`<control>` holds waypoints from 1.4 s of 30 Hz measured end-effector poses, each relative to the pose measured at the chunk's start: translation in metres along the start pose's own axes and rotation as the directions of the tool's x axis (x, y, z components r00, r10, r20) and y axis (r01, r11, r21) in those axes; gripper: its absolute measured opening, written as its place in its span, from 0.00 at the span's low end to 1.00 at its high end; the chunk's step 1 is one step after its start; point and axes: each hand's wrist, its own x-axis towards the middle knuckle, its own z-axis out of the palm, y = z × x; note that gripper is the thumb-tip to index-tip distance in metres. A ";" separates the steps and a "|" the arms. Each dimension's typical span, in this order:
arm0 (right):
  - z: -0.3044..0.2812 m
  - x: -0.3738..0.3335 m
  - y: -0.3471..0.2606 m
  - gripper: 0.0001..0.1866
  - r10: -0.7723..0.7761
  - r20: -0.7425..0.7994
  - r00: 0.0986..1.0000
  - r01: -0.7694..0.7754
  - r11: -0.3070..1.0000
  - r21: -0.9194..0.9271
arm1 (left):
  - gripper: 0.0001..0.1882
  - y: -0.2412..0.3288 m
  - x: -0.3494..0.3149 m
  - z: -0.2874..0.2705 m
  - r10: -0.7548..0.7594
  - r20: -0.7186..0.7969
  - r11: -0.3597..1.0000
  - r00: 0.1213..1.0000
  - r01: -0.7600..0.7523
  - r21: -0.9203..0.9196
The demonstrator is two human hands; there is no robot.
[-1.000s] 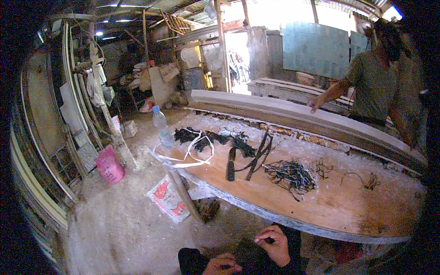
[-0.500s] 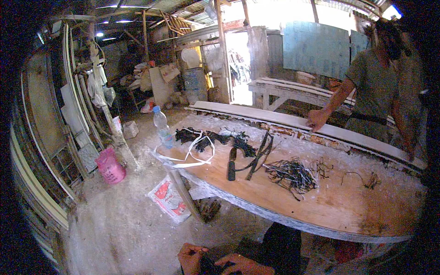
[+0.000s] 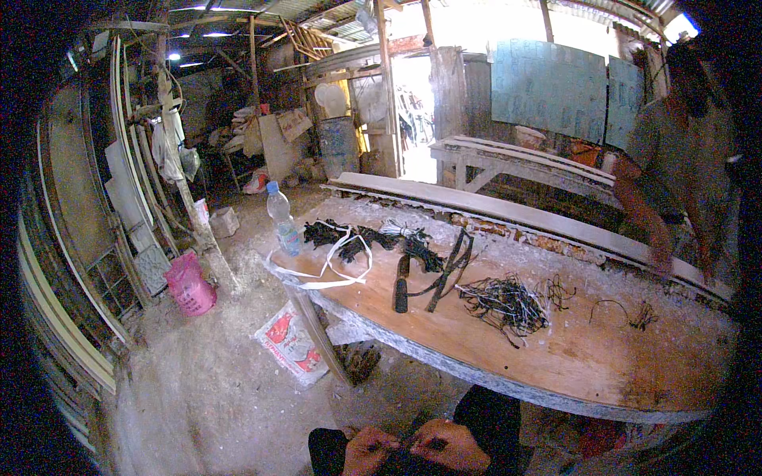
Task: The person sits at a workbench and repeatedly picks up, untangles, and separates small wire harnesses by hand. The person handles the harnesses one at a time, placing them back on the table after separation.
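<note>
Left of the cord tangle point(image 3: 508, 305), a white sack point(image 3: 292, 344) carries red print. Below and left of the tangle, the left hand point(image 3: 370, 451) and right hand point(image 3: 454, 446) curl; whether either grip is closed, I cannot tell. The tangle lies on the surface point(image 3: 556, 366), long axis slanting down rightward.

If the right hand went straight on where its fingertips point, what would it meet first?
Most likely the left hand: the right hand points toward the picture's left, with the left hand just across a narrow dark gap. Depth is unclear there, so it might miss.
</note>
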 end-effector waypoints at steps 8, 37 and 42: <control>-0.010 0.014 0.043 0.06 -0.172 -0.381 0.908 -0.022 0.890 -0.454 | 0.06 0.007 -0.018 0.033 0.125 0.529 0.988 0.839 -0.153 0.008; 0.051 0.002 0.055 0.08 -0.162 0.147 0.976 0.190 0.961 -0.201 | 0.06 -0.024 0.014 -0.014 -0.333 0.090 0.320 0.938 0.203 -0.925; 0.053 -0.004 0.077 0.08 -0.162 0.087 0.983 0.183 0.917 -0.354 | 0.05 -0.084 0.041 -0.033 -0.080 0.091 0.143 0.993 0.102 -0.984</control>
